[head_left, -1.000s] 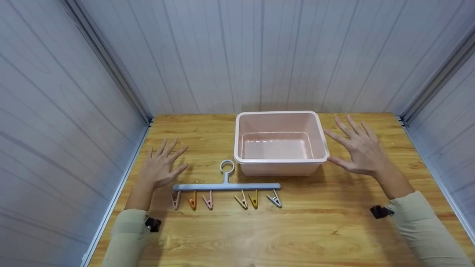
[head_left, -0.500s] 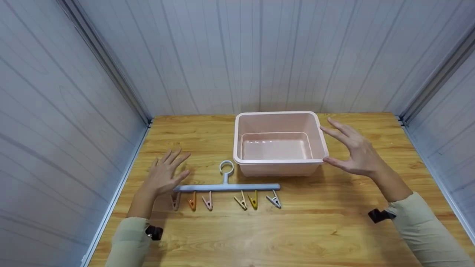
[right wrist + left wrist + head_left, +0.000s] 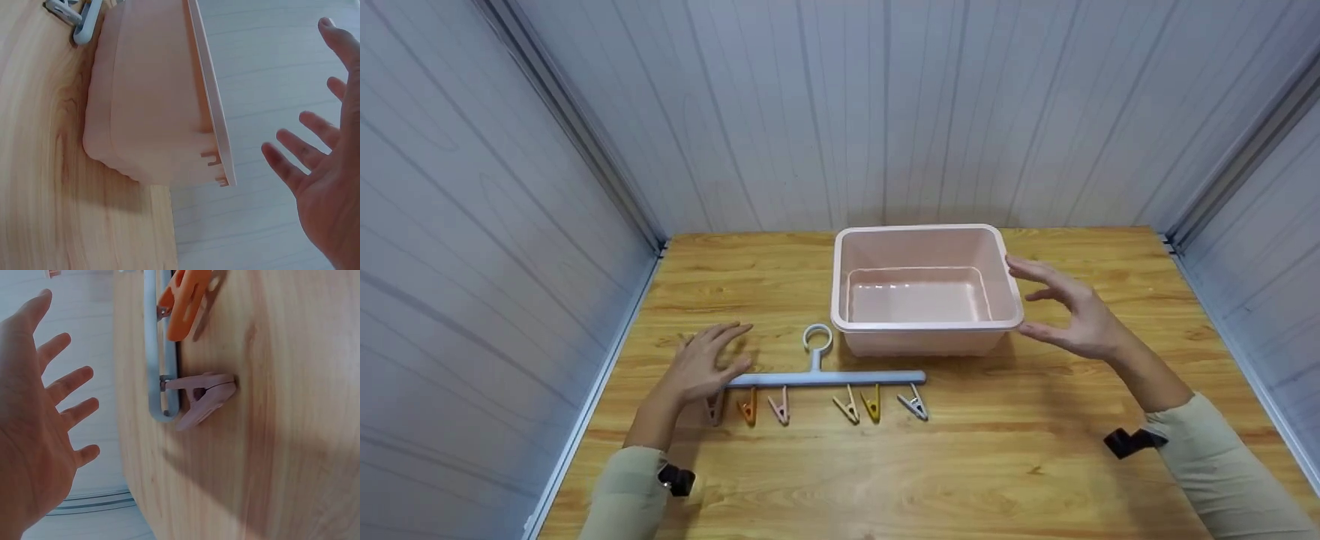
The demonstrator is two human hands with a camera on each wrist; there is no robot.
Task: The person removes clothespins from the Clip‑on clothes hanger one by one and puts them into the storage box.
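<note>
Grey hanger bar's (image 3: 825, 379) end hidden under left hand (image 3: 701, 367), fingers spread, released; right hand (image 3: 1072, 315) likewise.

Bright even light from above, soft shadows on wood, wide-angle bending at edges, wrist views slightly blurred

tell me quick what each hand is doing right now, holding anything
Left hand: open, fingers spread, holding nothing, over the left end of the hanger.
Right hand: open, holding nothing, beside the right rim of the bin.
</note>
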